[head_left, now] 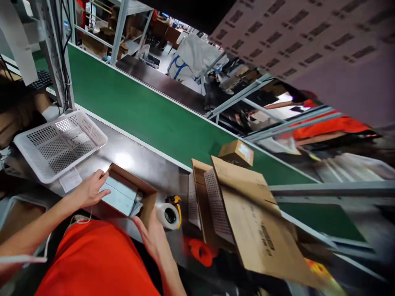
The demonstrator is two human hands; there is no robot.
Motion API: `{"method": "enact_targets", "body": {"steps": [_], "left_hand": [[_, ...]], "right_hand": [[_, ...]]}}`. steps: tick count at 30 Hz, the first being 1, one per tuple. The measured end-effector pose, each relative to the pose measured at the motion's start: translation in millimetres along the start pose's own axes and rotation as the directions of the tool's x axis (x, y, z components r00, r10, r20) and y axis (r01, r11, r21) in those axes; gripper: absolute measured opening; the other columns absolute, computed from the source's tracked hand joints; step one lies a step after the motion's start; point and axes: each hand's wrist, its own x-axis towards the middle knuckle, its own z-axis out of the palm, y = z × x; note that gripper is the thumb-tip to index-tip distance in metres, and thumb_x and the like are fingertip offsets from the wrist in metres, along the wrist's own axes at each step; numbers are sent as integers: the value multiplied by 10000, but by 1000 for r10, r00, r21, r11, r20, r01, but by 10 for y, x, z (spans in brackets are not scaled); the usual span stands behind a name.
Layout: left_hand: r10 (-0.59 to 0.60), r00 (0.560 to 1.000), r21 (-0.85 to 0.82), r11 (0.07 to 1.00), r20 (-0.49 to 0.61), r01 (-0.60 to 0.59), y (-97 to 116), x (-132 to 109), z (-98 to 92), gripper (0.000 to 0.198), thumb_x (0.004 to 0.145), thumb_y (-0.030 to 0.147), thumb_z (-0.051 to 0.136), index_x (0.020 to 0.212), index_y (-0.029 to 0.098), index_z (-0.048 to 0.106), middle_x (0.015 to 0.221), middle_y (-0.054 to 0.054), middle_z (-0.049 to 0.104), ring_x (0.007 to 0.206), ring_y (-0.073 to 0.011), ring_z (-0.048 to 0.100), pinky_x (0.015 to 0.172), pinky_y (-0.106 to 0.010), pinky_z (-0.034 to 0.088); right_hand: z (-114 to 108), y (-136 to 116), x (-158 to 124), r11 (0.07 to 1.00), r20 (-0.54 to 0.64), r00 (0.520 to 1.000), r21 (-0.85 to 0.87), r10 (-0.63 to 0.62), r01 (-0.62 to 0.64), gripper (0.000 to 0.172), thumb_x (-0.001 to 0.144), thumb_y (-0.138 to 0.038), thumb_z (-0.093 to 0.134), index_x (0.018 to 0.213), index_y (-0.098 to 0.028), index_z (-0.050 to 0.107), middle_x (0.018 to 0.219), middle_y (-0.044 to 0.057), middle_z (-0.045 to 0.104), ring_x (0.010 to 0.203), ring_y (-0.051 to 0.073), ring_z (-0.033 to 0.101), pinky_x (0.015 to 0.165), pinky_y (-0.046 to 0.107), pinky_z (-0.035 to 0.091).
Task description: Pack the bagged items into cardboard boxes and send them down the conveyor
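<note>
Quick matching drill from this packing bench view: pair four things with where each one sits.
1 white basket
2 tape roll
3 small sealed box
4 open carton

a on the green belt
b between the two hands
c far left of the steel bench
d just right of the right hand

Pairs: 1-c, 2-d, 3-a, 4-b. The left hand rests on the carton's left side.

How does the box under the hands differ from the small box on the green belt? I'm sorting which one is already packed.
The open box lies on the steel table with its flaps up and a pale item showing inside; the small box on the green belt is closed. The open box has the left hand and right hand on it; the small box is untouched. The small box carries a white label. Both are brown cardboard.
</note>
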Motion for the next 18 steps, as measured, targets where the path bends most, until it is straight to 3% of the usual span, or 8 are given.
{"method": "enact_targets", "body": {"steps": [3, 6, 11, 14, 18], "left_hand": [[47, 997, -10, 999, 60, -47, 100, 34, -76, 662, 970, 452, 649, 1526, 113, 527, 1315, -181, 585, 1163, -329, 640, 1068, -468, 562], [112, 978, -23, 994, 179, -109, 261, 83, -51, 639, 918, 504, 711, 1436, 141, 621, 1268, -170, 620, 1160, -345, 628, 1051, -479, 556], [75, 931, 107, 987, 357, -120, 452, 213, 34, 606, 871, 672, 714, 1163, 144, 772, 1181, -188, 672, 1090, -381, 646, 975, -497, 559], [86, 918, 133, 980, 388, -148, 452, 234, 57, 689, 788, 745, 767, 1120, 142, 799, 1164, -201, 700, 1077, -394, 665, 948, -491, 569], [111, 918, 146, 973, 381, -178, 441, 218, 127, 640, 690, 715, 861, 959, 135, 835, 1051, -200, 749, 1019, -388, 696, 915, -461, 582]], "right_hand": [[-35, -41, 47, 992, 101, 995, -127, 11, 2, 1089, 997, -553, 610, 1669, 139, 104, 1590, 412, 480, 1429, 458, 600, 1151, 517, 508], [-36, -128, 85, 955, 154, 987, -296, 36, 11, 1170, 984, -607, 619, 1605, 247, 116, 1618, 489, 339, 1488, 508, 517, 1171, 544, 493], [-41, -196, 138, 914, 189, 982, -402, 25, 55, 1137, 1008, -619, 579, 1602, 247, 144, 1612, 490, 347, 1543, 481, 456, 1186, 524, 490], [14, -94, 162, 930, 218, 976, -357, -10, 89, 1138, 1007, -610, 568, 1615, 233, 103, 1640, 475, 314, 1550, 471, 448, 1195, 516, 486], [215, 126, 247, 922, 242, 965, -344, -96, 178, 1136, 955, -571, 645, 1636, 187, 141, 1658, 465, 300, 1521, 487, 482, 1164, 527, 520]]}}
